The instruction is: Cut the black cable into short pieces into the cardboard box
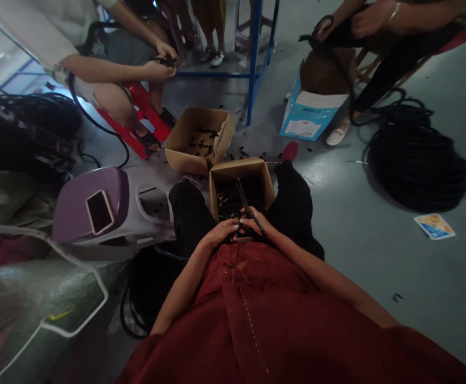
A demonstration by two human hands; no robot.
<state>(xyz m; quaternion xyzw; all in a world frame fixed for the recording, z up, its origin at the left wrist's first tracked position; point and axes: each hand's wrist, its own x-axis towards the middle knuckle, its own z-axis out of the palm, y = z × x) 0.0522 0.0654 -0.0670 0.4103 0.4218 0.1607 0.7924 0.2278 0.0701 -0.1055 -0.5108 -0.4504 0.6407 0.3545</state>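
Both hands meet above the near edge of an open cardboard box [213, 194] that holds many small dark pieces. My right hand [259, 221] is closed round a long, thin dark tool [243, 196], perhaps scissors, whose tip points forward over the box. Close beside it on the left, my left hand [225, 230] has its fingers pressed together near some dark material, too small and dim to make out. The fingertips of the two hands nearly touch.
A second cardboard box [179, 156] with dark bits adjoins the first. A phone [100, 212] lies on a purple stool [70, 200] at left. Black coiled tubing [419, 165] is at right, near a blue-white box [302, 120]. Two people sit opposite, handling dark strips.
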